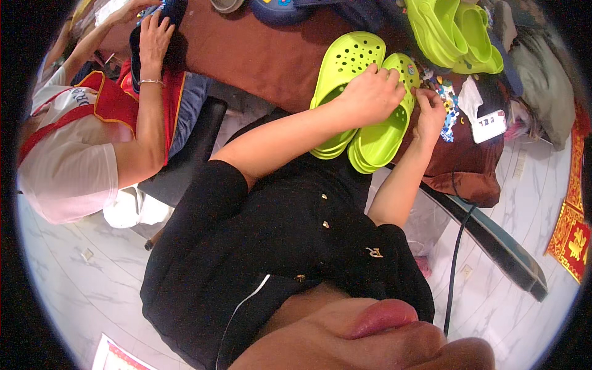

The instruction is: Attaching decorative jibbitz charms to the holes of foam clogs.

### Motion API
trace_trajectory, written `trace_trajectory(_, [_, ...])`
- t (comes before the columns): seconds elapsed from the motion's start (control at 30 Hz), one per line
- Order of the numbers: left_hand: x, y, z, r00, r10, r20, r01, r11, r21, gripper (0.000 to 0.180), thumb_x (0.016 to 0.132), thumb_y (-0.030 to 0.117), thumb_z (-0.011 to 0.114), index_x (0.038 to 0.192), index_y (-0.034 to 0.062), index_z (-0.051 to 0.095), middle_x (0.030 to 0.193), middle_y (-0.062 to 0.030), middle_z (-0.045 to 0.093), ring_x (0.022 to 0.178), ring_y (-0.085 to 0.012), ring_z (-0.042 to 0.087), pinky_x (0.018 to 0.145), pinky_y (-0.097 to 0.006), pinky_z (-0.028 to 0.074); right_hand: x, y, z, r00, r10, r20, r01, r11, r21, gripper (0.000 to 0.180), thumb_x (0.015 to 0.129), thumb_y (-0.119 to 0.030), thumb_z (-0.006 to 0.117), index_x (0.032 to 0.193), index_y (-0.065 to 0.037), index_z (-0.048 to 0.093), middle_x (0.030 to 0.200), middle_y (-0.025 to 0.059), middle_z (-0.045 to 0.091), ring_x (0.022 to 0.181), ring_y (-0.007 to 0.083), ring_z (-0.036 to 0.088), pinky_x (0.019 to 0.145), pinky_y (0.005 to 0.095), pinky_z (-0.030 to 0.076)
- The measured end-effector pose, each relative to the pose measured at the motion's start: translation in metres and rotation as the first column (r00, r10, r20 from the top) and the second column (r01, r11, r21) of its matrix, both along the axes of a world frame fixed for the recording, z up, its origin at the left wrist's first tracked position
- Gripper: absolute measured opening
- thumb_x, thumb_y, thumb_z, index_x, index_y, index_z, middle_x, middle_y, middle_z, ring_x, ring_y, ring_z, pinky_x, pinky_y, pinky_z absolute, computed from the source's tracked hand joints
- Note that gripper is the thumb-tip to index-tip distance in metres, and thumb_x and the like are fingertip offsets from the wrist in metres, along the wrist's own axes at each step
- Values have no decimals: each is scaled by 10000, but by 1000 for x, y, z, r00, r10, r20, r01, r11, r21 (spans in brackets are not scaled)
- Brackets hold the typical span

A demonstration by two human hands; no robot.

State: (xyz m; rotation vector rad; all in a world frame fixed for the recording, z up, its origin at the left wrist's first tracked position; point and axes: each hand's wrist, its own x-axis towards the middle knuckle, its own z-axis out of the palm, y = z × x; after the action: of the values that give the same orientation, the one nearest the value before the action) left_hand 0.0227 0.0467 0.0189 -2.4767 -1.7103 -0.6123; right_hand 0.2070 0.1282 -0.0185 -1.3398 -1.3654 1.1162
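A pair of lime-green clogs with round holes lies before me on the brown-covered table, toes pointing away: a left clog (353, 54) and a right clog (377, 147). My left hand (374, 92) reaches across the left clog, its fingers curled over the upper of the right clog. Beside that clog's outer edge is my right hand (430, 112), thumb and fingers pinched together; whatever sits between them is too small to make out. A small charm (411, 71) shows on the right clog's toe.
Small colourful charms and packets (449, 108) lie right of the clogs, near a white phone-like device (488, 126). More lime-green clogs (456, 37) stand at the back right, dark blue ones (280, 11) at the back. A co-worker (92, 132) handles a dark shoe at left. A black cable (457, 265) hangs down.
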Motion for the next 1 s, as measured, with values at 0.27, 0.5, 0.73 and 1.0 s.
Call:
trace_trajectory(0.27, [0,1,1,1000,-4,-16,5,1000,3,303,807,205,568,1048,35,635,955,-134,594,852,-272,627,753,-389,454,-5,0,-6,995,-4,-97,10,998,67,120,850,13,685,953,28,626,934,82,652,879,166,641,825,276,481])
trace_trajectory(0.5, [1,0,3,1000,-1,-20,1,1000,-2,313,802,204,571,1057,35,635,956,-136,595,854,-272,625,754,-391,455,-2,-1,-16,980,-69,188,18,965,261,94,803,-32,723,889,-16,686,911,76,618,894,201,594,836,310,472])
trace_trajectory(0.73, [2,1,2,1000,-2,15,2,1000,0,308,803,202,569,1048,29,633,960,-136,596,855,-278,625,762,-400,457,-7,-7,-4,911,-113,396,-119,849,514,77,810,-39,688,883,-53,708,913,106,609,930,236,576,870,349,465])
trace_trajectory(1.0, [0,0,4,1000,6,6,-6,1000,7,304,798,199,574,1042,30,637,940,-130,594,836,-266,625,748,-384,457,-13,-18,12,930,-23,366,-150,887,436,74,843,-35,658,897,-3,697,890,95,658,928,224,573,894,342,438])
